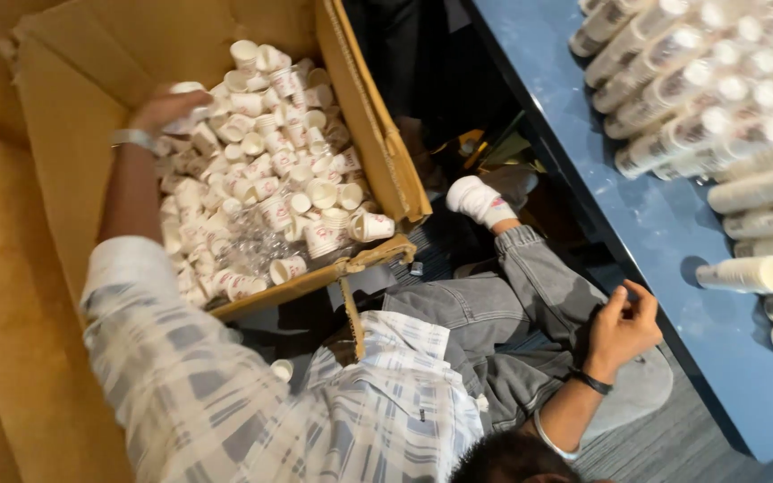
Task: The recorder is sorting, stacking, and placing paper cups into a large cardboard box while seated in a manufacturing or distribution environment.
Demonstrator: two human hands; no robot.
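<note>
Down in the big brown cardboard box (91, 80), the left hand (165, 109) reaches over a heap of little white paper cups (266, 170). Its grip is closed around one small white cup (186, 88) at the far side of the heap. The right hand (624, 326) hangs near the edge of the blue table (664, 233), fingers curled and holding nothing. Long stacks of cups (700, 89) lie on their sides on that table.
</note>
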